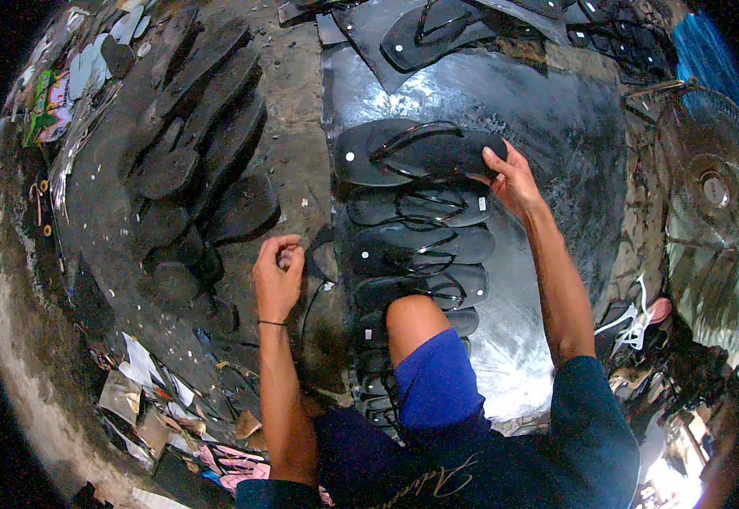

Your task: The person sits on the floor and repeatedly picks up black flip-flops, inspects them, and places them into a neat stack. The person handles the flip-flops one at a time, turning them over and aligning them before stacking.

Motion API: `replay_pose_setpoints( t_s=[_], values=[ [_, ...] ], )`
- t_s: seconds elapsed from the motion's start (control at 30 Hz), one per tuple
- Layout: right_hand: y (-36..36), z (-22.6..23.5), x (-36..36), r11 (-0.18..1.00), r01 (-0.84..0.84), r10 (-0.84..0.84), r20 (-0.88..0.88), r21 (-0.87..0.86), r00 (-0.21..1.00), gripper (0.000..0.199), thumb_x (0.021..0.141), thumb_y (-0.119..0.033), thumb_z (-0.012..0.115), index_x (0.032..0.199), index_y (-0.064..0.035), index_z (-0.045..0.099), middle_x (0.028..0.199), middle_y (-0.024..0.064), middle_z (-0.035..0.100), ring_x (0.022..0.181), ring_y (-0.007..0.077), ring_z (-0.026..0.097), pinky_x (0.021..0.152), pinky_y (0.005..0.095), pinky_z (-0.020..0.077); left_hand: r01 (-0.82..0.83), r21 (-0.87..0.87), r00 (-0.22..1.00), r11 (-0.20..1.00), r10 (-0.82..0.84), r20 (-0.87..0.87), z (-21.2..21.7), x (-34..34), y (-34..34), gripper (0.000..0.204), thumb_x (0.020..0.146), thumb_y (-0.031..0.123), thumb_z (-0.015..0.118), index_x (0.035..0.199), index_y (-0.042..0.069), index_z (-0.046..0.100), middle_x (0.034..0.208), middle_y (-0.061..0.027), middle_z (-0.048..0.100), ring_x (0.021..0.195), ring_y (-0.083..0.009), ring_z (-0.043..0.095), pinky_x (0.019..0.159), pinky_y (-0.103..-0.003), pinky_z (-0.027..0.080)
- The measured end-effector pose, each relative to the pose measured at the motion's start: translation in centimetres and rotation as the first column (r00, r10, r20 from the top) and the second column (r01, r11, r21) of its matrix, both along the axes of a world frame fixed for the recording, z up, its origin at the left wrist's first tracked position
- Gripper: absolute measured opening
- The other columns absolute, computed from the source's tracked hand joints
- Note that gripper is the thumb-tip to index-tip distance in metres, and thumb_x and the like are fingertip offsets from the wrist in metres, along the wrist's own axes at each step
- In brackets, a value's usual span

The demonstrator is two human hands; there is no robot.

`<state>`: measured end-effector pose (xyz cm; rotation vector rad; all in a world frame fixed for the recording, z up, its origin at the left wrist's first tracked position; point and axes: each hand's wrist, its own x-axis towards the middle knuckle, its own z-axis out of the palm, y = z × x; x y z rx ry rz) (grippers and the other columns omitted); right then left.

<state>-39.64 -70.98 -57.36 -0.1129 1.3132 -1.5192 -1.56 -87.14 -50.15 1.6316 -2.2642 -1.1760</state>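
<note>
A black flip-flop [425, 151] with a black thong strap lies crosswise at the far end of a row on the dark mat, a round white sticker at one end. My right hand [512, 178] grips its right end, thumb on top and fingers at the edge. Just nearer lies another flip-flop [420, 205] with a small white label, then one with a white dot [420, 248] and several more toward my knee. My left hand [279, 265] hovers left of the row, fingers curled in a pinch; what they hold, if anything, is hidden.
Black soles [212, 110] are heaped at the left. More flip-flops [437, 38] lie at the far edge of the shiny mat [573, 204]. A fan [713, 182] stands at the right. Scraps [140, 373] litter the lower left. My bent knee [416, 327] covers part of the row.
</note>
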Motion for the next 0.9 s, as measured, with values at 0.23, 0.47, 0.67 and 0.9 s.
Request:
replay_pose_setpoints(
  t_s=[0.23,0.47,0.67,0.9],
  values=[
    [-0.1,0.0,1.2,1.0,0.013,-0.013,0.025,0.013,1.0,0.045,0.092,-0.017,0.068,0.132,-0.0037,0.05,0.124,0.0105,0.061,0.113,0.0228,0.06,0.097,0.0387,0.0511,-0.166,0.585,0.753,0.794,0.485,-0.444,-3.9,-9.7,-1.8,0.041,0.091,0.014,0.071,0.123,-0.006,0.056,0.11,-0.0112,0.067,0.096,-0.017,0.064,0.081,-0.03,0.054],
    [-0.5,-3.3,0.1,0.912,0.169,0.143,-0.673,0.375,0.726,0.055,0.074,-0.034,0.086,0.116,-0.0043,0.065,0.102,0.0063,0.066,0.089,0.0165,0.06,0.078,0.029,0.049,-0.173,0.337,0.914,0.925,0.278,-0.295,-6.5,-12.9,-4.3,0.047,0.084,0.019,0.078,0.118,-0.009,0.061,0.101,-0.0149,0.071,0.085,-0.0154,0.068,0.077,-0.027,0.055],
    [-0.9,-2.4,0.5,0.876,0.175,0.249,-0.732,0.449,0.634,0.051,0.076,-0.023,0.085,0.116,-0.0013,0.063,0.097,0.0068,0.069,0.088,0.0129,0.063,0.08,0.0287,0.0502,-0.128,0.211,0.984,0.969,0.151,-0.098,-5.5,-12.7,-4.2,0.049,0.082,0.023,0.08,0.115,-0.01,0.064,0.096,-0.0164,0.073,0.087,-0.0175,0.07,0.079,-0.029,0.055],
    [-0.3,-2.8,0.1,0.846,0.192,0.264,-0.703,0.498,0.66,0.051,0.075,-0.03,0.085,0.112,-0.0009,0.065,0.097,0.0104,0.068,0.087,0.0191,0.063,0.076,0.0319,0.0515,-0.085,0.158,0.996,0.984,0.086,-0.001,-4.9,-13.7,-4.2,0.046,0.081,0.025,0.08,0.112,-0.007,0.067,0.092,-0.0162,0.074,0.082,-0.0155,0.071,0.074,-0.029,0.054]
  ],
)
